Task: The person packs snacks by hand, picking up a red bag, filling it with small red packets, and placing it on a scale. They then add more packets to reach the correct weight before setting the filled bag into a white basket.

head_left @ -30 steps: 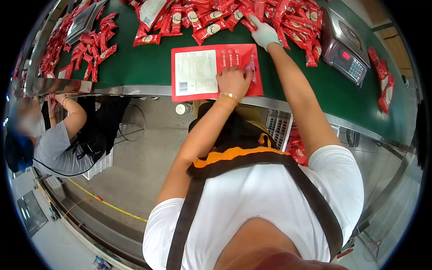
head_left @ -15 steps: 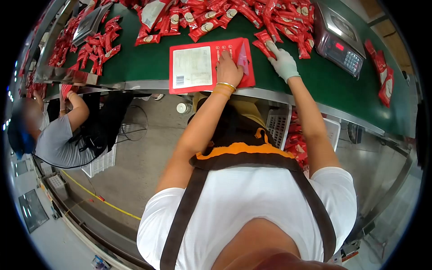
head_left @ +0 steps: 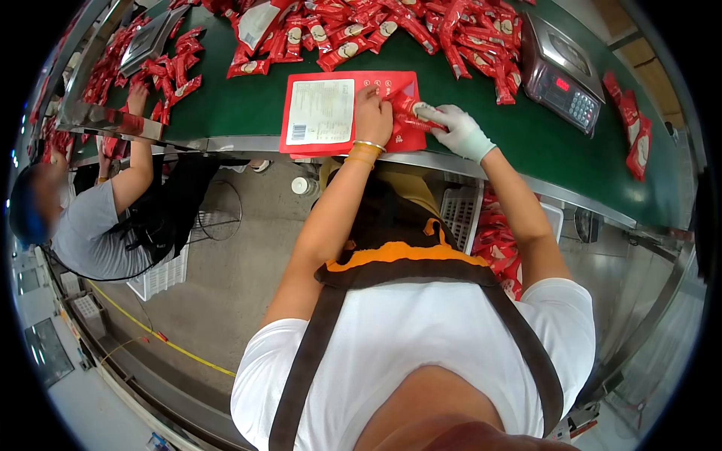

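Note:
A large red pouch with a white label (head_left: 322, 113) lies flat at the front edge of the green table. My bare left hand (head_left: 372, 116), with bangles at the wrist, grips the pouch near its opening at the right part. In my gloved right hand (head_left: 460, 131) are small red packets (head_left: 412, 113), their far ends over or inside the pouch opening; which of the two I cannot tell. Behind the pouch, many loose red packets (head_left: 347, 51) lie in a heap, with another labelled pouch (head_left: 257, 24) among them.
A scale with a red display (head_left: 565, 89) stands at the right, with packets (head_left: 638, 139) beyond it. Another scale (head_left: 150, 41) is at the left, near a seated person (head_left: 113, 225). Below the table are white crates (head_left: 460, 214) holding red packets.
My right hand has moved left from the heap to the pouch, bringing packets with it. My left hand has shifted slightly left. The person at the left has reached an arm onto the table.

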`<state>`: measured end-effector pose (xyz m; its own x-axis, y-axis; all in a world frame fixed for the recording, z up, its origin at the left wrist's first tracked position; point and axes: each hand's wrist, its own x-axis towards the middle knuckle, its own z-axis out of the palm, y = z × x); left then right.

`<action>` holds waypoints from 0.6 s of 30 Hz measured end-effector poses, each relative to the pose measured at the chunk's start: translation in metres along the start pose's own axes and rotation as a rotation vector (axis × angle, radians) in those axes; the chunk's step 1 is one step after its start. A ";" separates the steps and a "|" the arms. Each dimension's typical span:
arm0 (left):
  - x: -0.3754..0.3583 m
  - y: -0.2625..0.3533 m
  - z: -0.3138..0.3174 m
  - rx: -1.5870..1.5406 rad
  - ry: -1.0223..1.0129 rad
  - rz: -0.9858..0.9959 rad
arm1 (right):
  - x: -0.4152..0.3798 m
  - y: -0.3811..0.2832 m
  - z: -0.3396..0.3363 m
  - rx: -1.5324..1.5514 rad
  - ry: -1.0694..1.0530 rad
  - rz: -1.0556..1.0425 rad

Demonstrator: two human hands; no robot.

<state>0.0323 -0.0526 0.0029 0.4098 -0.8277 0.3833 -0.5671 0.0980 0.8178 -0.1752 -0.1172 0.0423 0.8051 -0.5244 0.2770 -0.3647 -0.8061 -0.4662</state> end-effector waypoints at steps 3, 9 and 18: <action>-0.013 0.016 0.002 -0.021 -0.084 0.187 | 0.020 0.000 0.009 -0.041 -0.156 -0.051; 0.002 0.068 0.001 0.044 -0.299 0.614 | 0.051 0.035 0.090 0.313 -0.446 0.218; 0.106 -0.054 -0.044 0.392 -0.615 0.406 | 0.051 0.033 0.107 0.463 -0.431 0.321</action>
<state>0.1377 -0.1212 0.0187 -0.2790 -0.9346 0.2208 -0.8405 0.3488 0.4145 -0.0968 -0.1411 -0.0486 0.8395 -0.4842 -0.2467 -0.4559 -0.3804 -0.8046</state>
